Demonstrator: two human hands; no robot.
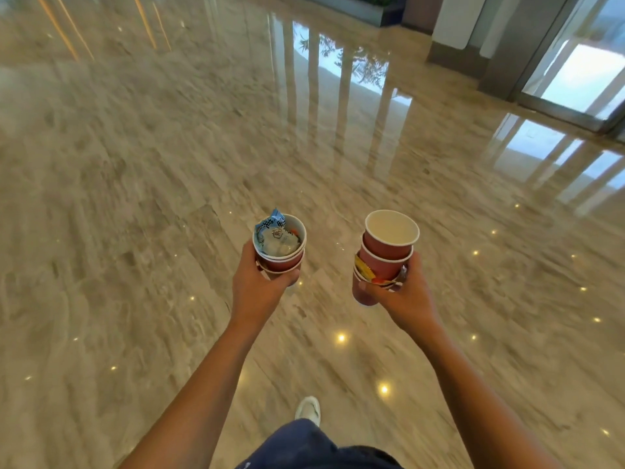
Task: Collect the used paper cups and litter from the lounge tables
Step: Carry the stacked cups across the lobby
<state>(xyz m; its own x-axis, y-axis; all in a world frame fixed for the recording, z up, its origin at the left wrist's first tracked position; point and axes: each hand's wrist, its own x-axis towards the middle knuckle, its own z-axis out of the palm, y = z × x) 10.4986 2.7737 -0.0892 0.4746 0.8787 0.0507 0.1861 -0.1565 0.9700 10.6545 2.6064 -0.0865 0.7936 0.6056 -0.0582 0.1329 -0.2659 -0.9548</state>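
Ahead — open floor [209,157] beyond cups [385,248]

Cannot read the blue wrapper's [270,224] print. Cannot see the left cups' [283,263] base behind the left hand [260,287], nor all of the orange wrapper [364,270] between right hand [406,299] and right cups [389,258].
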